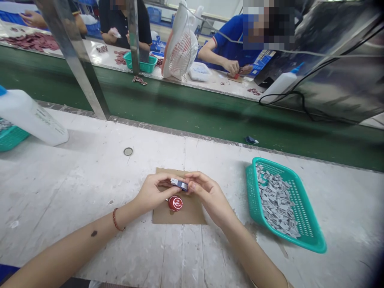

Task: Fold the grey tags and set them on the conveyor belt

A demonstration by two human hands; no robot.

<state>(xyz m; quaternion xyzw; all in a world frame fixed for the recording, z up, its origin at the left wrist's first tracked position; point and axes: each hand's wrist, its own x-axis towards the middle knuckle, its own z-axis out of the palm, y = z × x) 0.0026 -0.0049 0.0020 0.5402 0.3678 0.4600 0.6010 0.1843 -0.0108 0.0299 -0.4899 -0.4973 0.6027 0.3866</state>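
Note:
Between both hands is a small dark-blue and white folded piece (180,184). My left hand (154,191) pinches its left end between thumb and fingers. At its right end, the thumb and fingers of my right hand (207,194) close on it; the exact fingertip contact is partly hidden. Just below the piece, a round red item with white curved markings (175,203) lies on a brown cardboard sheet (180,219). The hands hover over this sheet and cover some of it.
A green basket (312,234) of small grey pieces (279,202) stands to the right. A bottle cap (128,151) lies farther back; a white bottle (36,118) leans at left. Beyond the green conveyor belt (180,102), several people work near a fan (181,48).

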